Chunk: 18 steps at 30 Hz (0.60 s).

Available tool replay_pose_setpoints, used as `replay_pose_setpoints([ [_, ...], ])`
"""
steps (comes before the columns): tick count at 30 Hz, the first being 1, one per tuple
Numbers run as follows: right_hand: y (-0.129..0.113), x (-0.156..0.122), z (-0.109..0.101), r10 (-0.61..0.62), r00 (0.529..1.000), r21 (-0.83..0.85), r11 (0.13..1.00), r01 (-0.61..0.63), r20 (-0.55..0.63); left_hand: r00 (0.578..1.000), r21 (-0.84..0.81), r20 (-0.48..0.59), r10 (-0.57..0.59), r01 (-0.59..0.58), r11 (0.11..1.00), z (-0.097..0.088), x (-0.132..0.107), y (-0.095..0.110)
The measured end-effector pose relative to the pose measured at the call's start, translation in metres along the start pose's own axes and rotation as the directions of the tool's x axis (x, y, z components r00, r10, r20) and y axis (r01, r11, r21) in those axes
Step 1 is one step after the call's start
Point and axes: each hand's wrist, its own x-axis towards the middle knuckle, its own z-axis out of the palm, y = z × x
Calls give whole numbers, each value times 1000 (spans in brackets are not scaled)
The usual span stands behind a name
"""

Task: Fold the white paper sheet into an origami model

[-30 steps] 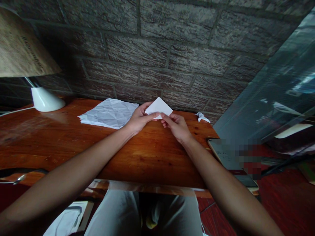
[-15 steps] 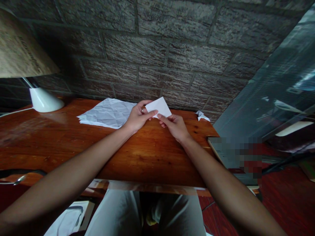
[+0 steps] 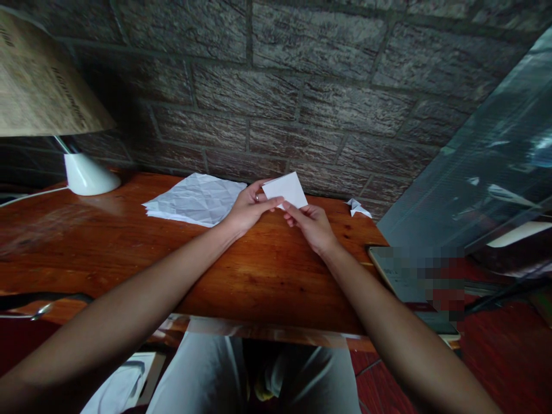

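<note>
A small folded piece of white paper point(image 3: 288, 188) is held up over the far side of the wooden desk point(image 3: 259, 276). My left hand point(image 3: 252, 207) pinches its left and lower edge, thumb in front and fingers behind, with a ring on one finger. At the lower right edge, my right hand point(image 3: 313, 224) grips the same paper between thumb and fingers. The two thumbs nearly meet at the bottom edge. Fingers behind the paper are partly hidden. Left of my left hand lies a stack of creased white sheets point(image 3: 196, 198).
A lamp with a white base point(image 3: 90, 174) and printed shade point(image 3: 47, 80) stands at the left. A small folded paper shape point(image 3: 359, 208) rests near the back right corner. A brick wall point(image 3: 276, 92) rises behind the desk. A dark flat object point(image 3: 397, 270) lies at the right edge.
The whole view has shifted slightly, so the scene sits a little further right. Both hands keep hold of the folded paper in nearly the same pose.
</note>
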Motion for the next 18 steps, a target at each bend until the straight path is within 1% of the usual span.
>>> replay_pose_setpoints([
  [2, 0, 0, 2, -3, 1000, 4, 1000, 3, 11, 1000, -53, -6, -17, 16, 998, 1, 0, 0],
  [5, 0, -1, 4, -10, 999, 62, 998, 8, 33, 993, -140, 6, -114, 114, 984, 2, -1, 0],
  [7, -1, -1, 4, -9, 1000, 94, 996, 7, 24, 984, -173, 25, -178, 180, 968, 2, -1, 0],
  [9, -1, -1, 4, 0, 1000, 108, 994, 1, -5, 978, -184, 50, -203, 208, 961, 1, -2, 1],
  [12, -1, 0, 1, 23, 999, 140, 990, -16, -43, 980, -175, 83, -181, 193, 965, 1, -3, 0],
  [15, 0, 1, -1, 35, 999, 125, 992, -29, -42, 989, -123, 25, -143, 145, 982, 1, -3, -2],
  [18, 4, 3, -1, 19, 997, 50, 999, -16, -73, 996, 14, -54, -77, 78, 997, -2, -1, -2],
])
